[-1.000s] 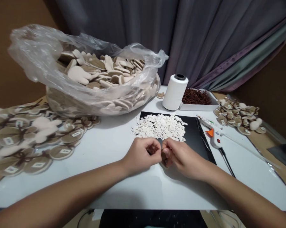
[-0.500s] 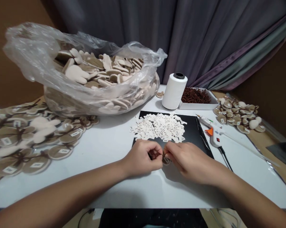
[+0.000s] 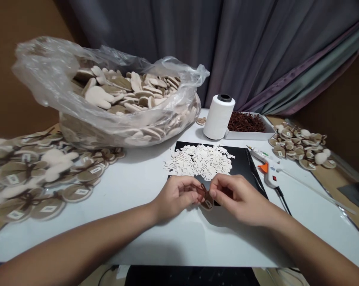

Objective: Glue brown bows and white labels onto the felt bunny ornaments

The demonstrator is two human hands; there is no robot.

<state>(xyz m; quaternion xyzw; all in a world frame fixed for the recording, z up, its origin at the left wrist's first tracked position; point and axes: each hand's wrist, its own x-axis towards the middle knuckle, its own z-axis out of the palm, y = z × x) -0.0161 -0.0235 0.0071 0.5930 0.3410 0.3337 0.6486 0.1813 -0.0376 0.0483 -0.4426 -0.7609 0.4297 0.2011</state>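
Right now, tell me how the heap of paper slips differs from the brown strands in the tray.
The paper slips are white, flat and printed, while the brown strands are dark and thin. The slips lie spread on a black board; the strands sit tangled inside a white tray. Both are loose masses of many small pieces.

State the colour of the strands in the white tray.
The strands are reddish brown, in the head view.

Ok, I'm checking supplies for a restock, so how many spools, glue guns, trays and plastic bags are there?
Spools: 1
Glue guns: 1
Trays: 1
Plastic bags: 1
Total: 4
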